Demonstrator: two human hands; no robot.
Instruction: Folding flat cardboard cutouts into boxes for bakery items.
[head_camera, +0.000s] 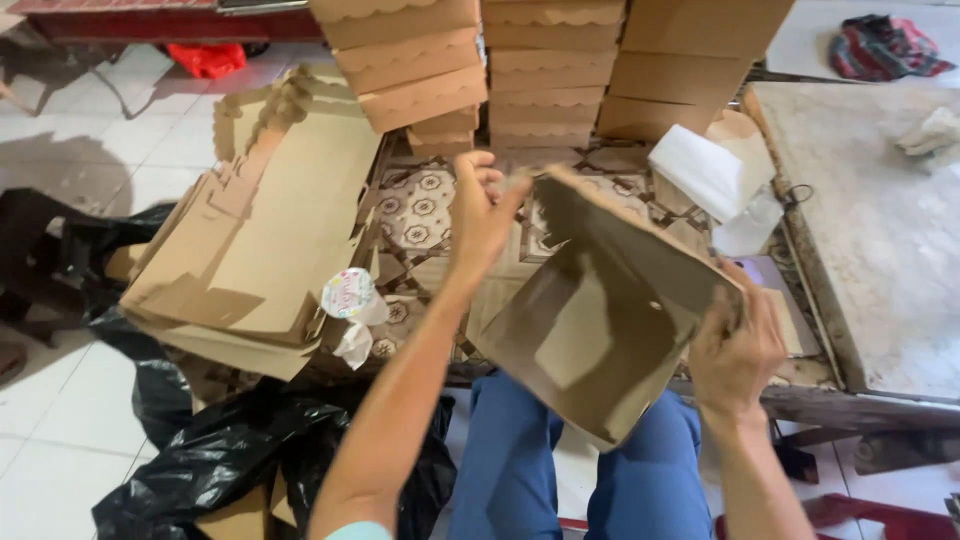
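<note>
Gripping opposite corners, both hands are raised above the lap: the left hand (482, 205) is clenched on the upper corner of a half-folded cardboard box (600, 320), the right hand (735, 350) on its right edge.

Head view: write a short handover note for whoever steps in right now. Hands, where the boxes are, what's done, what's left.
Left hand: grips the top corner of a half-folded cardboard box.
Right hand: grips that box's right edge; the box is held above the lap, still partly open.
Flat cardboard blanks: piled to the left on the patterned table.
Done: folded boxes stacked at the back.
Left: the box in hand is not closed; many blanks remain unfolded.
</note>
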